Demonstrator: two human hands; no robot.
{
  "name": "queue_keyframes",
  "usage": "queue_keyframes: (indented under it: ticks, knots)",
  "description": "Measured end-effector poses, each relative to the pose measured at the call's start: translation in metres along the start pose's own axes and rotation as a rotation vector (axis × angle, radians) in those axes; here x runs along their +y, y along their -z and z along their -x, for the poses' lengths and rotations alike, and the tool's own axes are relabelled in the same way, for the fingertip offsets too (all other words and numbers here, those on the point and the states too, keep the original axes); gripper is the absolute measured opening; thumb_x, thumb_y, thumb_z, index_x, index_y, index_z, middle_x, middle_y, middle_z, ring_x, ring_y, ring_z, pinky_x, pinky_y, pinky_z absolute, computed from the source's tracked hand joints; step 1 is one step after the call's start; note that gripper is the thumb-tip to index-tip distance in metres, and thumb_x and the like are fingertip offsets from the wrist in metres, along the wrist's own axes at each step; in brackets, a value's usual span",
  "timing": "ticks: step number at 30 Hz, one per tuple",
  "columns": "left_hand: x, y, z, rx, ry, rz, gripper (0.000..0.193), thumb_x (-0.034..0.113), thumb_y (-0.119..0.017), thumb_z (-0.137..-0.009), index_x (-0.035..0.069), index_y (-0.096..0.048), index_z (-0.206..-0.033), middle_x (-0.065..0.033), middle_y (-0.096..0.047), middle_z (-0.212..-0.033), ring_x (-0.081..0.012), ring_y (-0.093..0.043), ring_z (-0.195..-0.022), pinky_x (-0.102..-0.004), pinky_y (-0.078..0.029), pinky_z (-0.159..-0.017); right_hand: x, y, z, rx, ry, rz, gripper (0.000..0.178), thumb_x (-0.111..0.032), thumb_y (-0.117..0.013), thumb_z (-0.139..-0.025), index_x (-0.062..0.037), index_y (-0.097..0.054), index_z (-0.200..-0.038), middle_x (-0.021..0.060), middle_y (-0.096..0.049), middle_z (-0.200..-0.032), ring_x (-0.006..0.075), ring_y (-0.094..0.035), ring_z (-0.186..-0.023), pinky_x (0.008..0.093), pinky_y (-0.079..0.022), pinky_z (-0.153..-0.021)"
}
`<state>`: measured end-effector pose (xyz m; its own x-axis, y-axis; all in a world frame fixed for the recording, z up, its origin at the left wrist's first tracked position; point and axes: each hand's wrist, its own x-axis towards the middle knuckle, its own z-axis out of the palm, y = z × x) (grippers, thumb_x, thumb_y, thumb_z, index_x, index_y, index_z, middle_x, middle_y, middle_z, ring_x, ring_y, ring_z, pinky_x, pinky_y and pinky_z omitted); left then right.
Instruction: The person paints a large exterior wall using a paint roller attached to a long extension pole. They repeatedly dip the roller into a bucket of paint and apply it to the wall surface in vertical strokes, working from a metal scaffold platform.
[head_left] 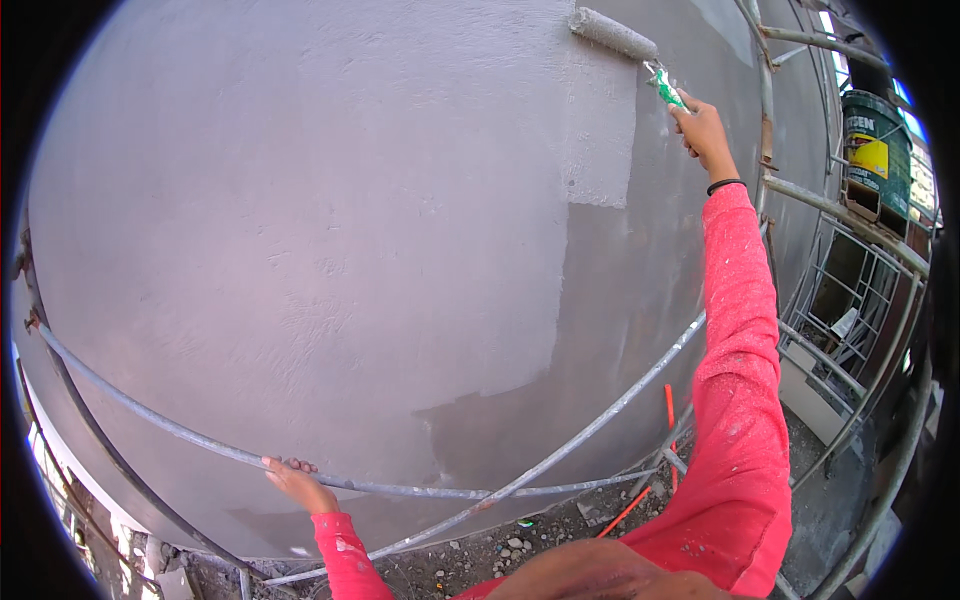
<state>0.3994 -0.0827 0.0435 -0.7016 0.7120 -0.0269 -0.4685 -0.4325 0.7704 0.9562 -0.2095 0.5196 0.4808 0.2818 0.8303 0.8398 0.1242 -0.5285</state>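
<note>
Right hand (703, 135): grip closed snugly round the green-and-white handle (668, 90) of a paint roller, arm stretched up and to the right. Roller sleeve (612, 34) is near the top of the view, tilted, left end higher, and looks to be against the wall (330, 220). Dark wristband (726, 185) just below that hand.

Left hand (297, 484): low, left of centre, on the long scaffold brace (195, 437). Fingers bent over the tube; can't tell how far they wrap or how tight. Hands well apart.

Edges: light grey coat covers most of the wall. Its right boundary drops as a fairly straight line from a textured strip (600, 150) under the roller, steps left at the strip's foot, then goes ragged lower down. Darker grey (625, 290) to the right and below.

Room: widest run is left of the roller, across the wall to the dark pole (95, 440) at far left. Right side is tighter: upright pole (767, 110) just beside the right wrist, then a green bucket (880, 150) up on the scaffold. Low down, the diagonal brace (600, 412) crosses the long one in front of the wall, between the two arms. Orange rods (671, 430) near the right sleeve (740, 390), rubble (510, 550) along the wall foot.
</note>
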Motion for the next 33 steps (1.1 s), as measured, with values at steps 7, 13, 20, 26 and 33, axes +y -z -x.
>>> queue_keyframes:
  ticks: [7,13,20,26,33]
  knots:
    - [0.004,-0.012,0.009,0.103,0.020,0.024,0.046,0.053,-0.043,-0.099,0.008,-0.042,-0.097,0.0007,-0.035,-0.071,-0.0081,-0.036,-0.056,-0.0233,-0.034,-0.050,-0.040,0.008,-0.095,0.026,0.052,0.040,0.048,-0.025,-0.060,-0.088,-0.0185,-0.056,-0.136,-0.0002,-0.054,-0.070,0.0075,-0.042,-0.049,0.0244,-0.032,-0.042]
    - [0.007,-0.022,0.009,0.230,-0.020,0.035,0.047,0.053,-0.047,-0.097,0.006,-0.047,-0.093,0.0002,-0.037,-0.071,-0.0075,-0.036,-0.054,-0.0216,-0.031,-0.046,-0.054,-0.008,-0.168,0.052,0.078,-0.016,0.046,-0.028,-0.061,-0.087,-0.0215,-0.059,-0.132,-0.0016,-0.053,-0.070,0.0065,-0.043,-0.050,0.0233,-0.033,-0.043]
    - [-0.009,-0.026,-0.001,0.381,-0.083,-0.029,0.049,0.055,-0.049,-0.096,0.005,-0.053,-0.097,-0.0009,-0.041,-0.072,-0.0060,-0.035,-0.052,-0.0209,-0.029,-0.043,-0.079,-0.017,-0.280,0.099,0.195,0.059,0.041,-0.034,-0.060,-0.091,-0.0247,-0.059,-0.131,-0.0045,-0.051,-0.070,0.0055,-0.044,-0.051,0.0235,-0.033,-0.042]
    - [-0.020,-0.025,-0.005,0.452,-0.117,-0.094,0.051,0.057,-0.050,-0.095,0.006,-0.055,-0.097,0.0000,-0.042,-0.072,-0.0047,-0.035,-0.052,-0.0206,-0.028,-0.043,-0.102,-0.026,-0.347,0.154,0.268,0.055,0.040,-0.037,-0.060,-0.090,-0.0238,-0.061,-0.128,-0.0038,-0.051,-0.069,0.0063,-0.045,-0.052,0.0240,-0.036,-0.044]
    - [-0.010,-0.033,-0.002,0.452,-0.097,-0.104,0.054,0.058,-0.050,-0.094,0.005,-0.054,-0.099,0.0002,-0.041,-0.073,-0.0056,-0.034,-0.053,-0.0220,-0.029,-0.045,-0.061,0.039,-0.297,0.071,0.323,0.277,0.044,-0.036,-0.059,-0.090,-0.0244,-0.059,-0.132,-0.0043,-0.048,-0.067,0.0049,-0.042,-0.049,0.0221,-0.031,-0.041]
